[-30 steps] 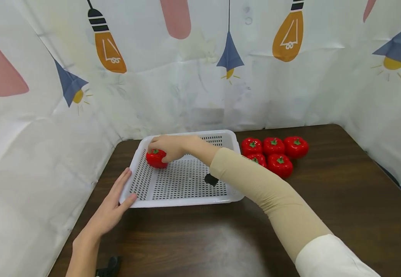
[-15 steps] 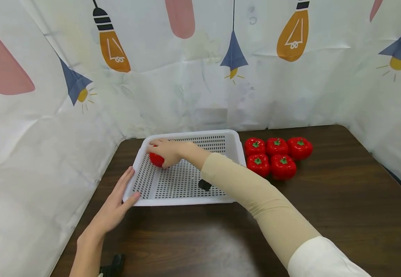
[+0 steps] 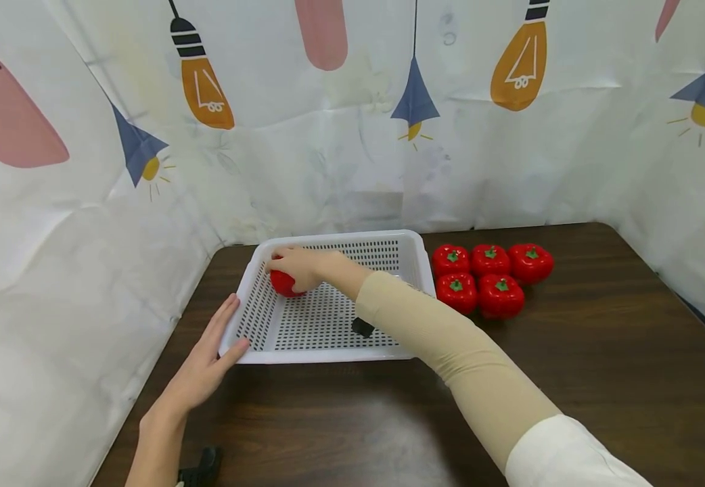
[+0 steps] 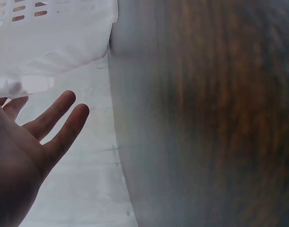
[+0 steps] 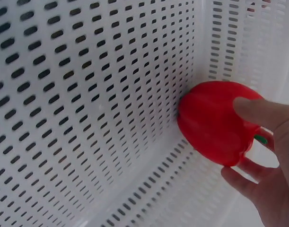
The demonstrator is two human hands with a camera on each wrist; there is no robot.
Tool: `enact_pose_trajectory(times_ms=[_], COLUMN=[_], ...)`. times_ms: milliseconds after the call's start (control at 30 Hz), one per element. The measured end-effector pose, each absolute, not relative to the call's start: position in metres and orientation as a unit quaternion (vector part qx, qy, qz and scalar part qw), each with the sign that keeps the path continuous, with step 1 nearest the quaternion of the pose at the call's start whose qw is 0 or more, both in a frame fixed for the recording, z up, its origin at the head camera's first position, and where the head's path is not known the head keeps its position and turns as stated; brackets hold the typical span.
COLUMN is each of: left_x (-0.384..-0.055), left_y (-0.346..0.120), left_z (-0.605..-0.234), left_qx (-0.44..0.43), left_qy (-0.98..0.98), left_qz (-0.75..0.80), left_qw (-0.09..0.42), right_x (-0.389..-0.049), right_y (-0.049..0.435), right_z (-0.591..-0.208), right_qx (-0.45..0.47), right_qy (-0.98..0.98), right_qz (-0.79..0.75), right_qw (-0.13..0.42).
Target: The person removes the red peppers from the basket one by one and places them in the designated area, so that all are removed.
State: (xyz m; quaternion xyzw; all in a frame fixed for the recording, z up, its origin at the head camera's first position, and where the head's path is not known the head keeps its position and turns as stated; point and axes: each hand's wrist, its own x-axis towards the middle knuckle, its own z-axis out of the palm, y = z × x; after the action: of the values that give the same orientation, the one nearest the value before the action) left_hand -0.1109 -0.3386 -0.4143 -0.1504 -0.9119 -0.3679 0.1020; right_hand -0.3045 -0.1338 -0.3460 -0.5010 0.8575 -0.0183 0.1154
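Observation:
A red bell pepper (image 5: 215,118) with a green stem sits in the back left part of a white perforated basket (image 3: 340,358). My right hand (image 3: 301,267) grips it from above. In the right wrist view, the thumb presses one side of the pepper and the other fingers are at its stem end, close to the basket wall. My left hand (image 3: 197,375) is at the basket's left edge, thumb at the front corner of the rim and fingers extended along the outside. In the left wrist view, its straight fingers (image 4: 71,125) spread beneath the basket's side.
Several more red bell peppers (image 3: 501,296) stand in two rows on the dark wooden table (image 3: 602,352), just right of the basket. A patterned white curtain (image 3: 328,169) surrounds the table's back and sides. A small black object (image 3: 201,468) shows near my left forearm.
My right hand has settled further over the pepper, covering its stem in the head view. My right forearm has shifted left, uncovering a front-row pepper. My left hand stays at the basket edge.

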Motion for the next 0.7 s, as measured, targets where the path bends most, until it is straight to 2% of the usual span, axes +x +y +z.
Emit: enact_pose_trajectory(times_ms=[267,700], left_x=[-0.112,-0.111], left_y=[-0.338,-0.339], left_z=[-0.414,-0.414], left_qx=[-0.151,-0.144], left_qy=[-0.912,-0.912], left_qz=[-0.368,-0.373], left_qw=[0.104,0.092], right_x=[-0.306,-0.300], right_y=[-0.126,-0.120], right_z=[-0.342,-0.331], right_qx=[-0.496,-0.534], right_qy=[0.859,0.823], right_qz=[-0.032,0.015], right_qw=[0.120,0.191])
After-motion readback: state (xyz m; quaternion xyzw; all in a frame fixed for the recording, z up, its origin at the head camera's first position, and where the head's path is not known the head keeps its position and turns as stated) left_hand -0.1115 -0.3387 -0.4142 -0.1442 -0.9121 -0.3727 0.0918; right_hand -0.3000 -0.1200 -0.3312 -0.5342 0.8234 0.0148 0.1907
